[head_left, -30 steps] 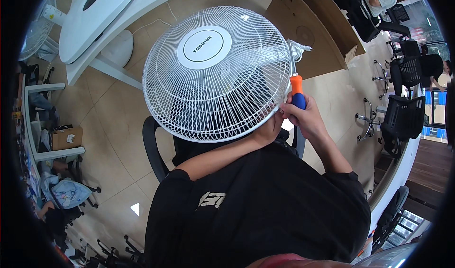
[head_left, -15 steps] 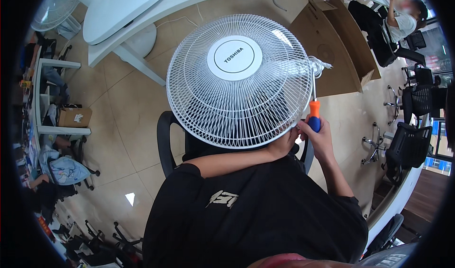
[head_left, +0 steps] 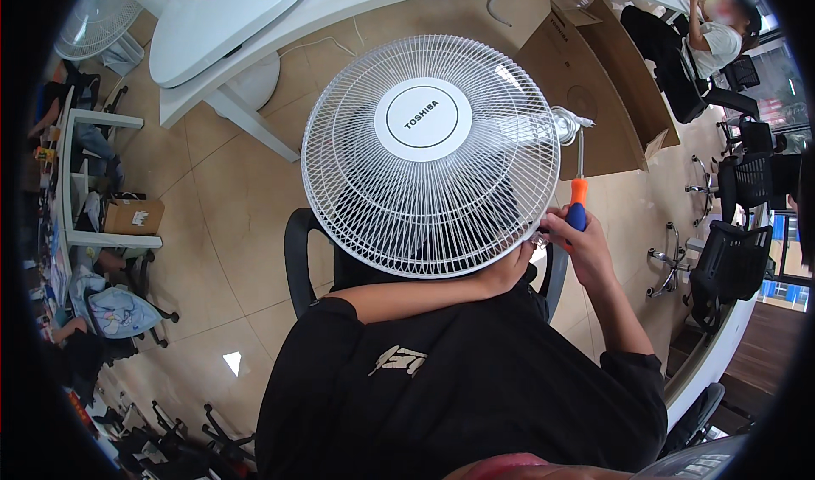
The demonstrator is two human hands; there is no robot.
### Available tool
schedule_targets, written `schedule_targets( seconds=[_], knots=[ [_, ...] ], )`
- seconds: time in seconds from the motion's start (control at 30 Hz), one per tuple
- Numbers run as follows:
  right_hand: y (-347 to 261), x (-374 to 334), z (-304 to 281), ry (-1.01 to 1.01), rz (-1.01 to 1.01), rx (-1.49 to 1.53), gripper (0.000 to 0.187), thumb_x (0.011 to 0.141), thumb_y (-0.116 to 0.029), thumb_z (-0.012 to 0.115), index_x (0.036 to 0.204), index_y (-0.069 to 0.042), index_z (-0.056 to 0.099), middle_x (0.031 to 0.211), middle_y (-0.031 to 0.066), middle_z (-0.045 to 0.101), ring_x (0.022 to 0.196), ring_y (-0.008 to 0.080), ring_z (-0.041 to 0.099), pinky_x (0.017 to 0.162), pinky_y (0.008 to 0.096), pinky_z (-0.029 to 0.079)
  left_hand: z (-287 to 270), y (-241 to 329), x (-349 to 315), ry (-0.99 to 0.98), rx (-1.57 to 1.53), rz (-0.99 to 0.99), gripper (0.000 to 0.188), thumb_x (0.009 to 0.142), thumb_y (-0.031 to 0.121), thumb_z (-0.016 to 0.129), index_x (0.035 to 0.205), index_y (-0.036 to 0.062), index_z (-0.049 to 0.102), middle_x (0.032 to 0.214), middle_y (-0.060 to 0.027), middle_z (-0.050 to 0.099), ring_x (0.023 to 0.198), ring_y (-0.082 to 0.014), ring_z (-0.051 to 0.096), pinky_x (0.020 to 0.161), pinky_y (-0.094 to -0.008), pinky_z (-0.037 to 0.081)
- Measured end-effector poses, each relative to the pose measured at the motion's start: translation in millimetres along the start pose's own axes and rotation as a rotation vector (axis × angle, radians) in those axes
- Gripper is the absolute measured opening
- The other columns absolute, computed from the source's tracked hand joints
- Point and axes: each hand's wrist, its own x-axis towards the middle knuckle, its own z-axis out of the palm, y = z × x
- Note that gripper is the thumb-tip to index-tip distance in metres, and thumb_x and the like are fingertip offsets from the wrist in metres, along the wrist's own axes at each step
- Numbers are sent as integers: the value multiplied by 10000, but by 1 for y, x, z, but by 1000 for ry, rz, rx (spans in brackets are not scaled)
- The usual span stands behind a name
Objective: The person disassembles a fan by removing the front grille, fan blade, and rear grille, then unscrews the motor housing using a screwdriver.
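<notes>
A white electric fan (head_left: 424,200) with a round wire grille faces up in front of me. My left forearm passes along its near edge, and my left hand (head_left: 508,273) is closed at the lower right rim, its fingers partly hidden. My right hand (head_left: 584,238), just right of the rim, is wrapped round a screwdriver (head_left: 579,193) with an orange and blue handle. The metal shaft points away from me, while the thumb and fingertips reach toward the rim. Between the hands is a small shiny part, too small to name. A bundled white cord (head_left: 570,125) sits at the fan's right side.
An opened cardboard box (head_left: 586,89) stands on the floor at far right. A white table (head_left: 382,9) curves across the back. Black office chairs (head_left: 730,259) are at the right, and another person (head_left: 717,47) sits at the far right. A second fan (head_left: 100,22) stands far left.
The fan has shifted slightly toward me. My right hand and the screwdriver have moved a little to the right, away from the rim, leaving a shiny part visible between my hands.
</notes>
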Motion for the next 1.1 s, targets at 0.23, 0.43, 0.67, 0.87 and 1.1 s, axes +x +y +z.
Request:
schedule_targets(
  seconds=[0.23,0.43,0.67,0.87,1.1],
  knots=[
    [1,12,1,-8,8,3,260,907,-138,772,1021,-33,563,1074,79,631,906,141,668,820,302,591,-17,9,0,-190,-195,-153,263,1023,147,485,1199,-13,597,967,-185,640,886,-312,635,844,-427,488],
    [-2,41,-13,44,-58,-107,250,919,-194,760,1032,-55,586,975,31,650,875,117,647,797,302,546,-88,104,3,-740,-237,-191,328,1067,247,509,1256,-10,587,1104,-151,691,1071,-269,678,981,-356,497],
    [-62,132,-34,111,-345,-400,338,875,-212,788,1096,12,665,933,37,685,825,109,647,752,245,509,-207,129,165,-309,301,220,216,1012,197,579,1069,29,703,1065,-117,715,1005,-250,688,933,-368,518],
    [-106,192,20,-81,-295,-363,308,859,-195,807,1035,8,657,897,38,662,777,93,605,738,237,496,-197,23,334,-267,868,309,348,1011,284,527,978,-2,723,1056,-194,712,1005,-379,669,919,-464,526],
    [-115,235,19,-140,-73,-431,325,858,-318,825,916,-68,626,793,-24,603,700,66,547,681,252,456,-152,-11,392,-600,986,-239,527,1003,457,512,1084,-16,729,1118,-226,705,1042,-381,679,913,-482,527]
  ],
)
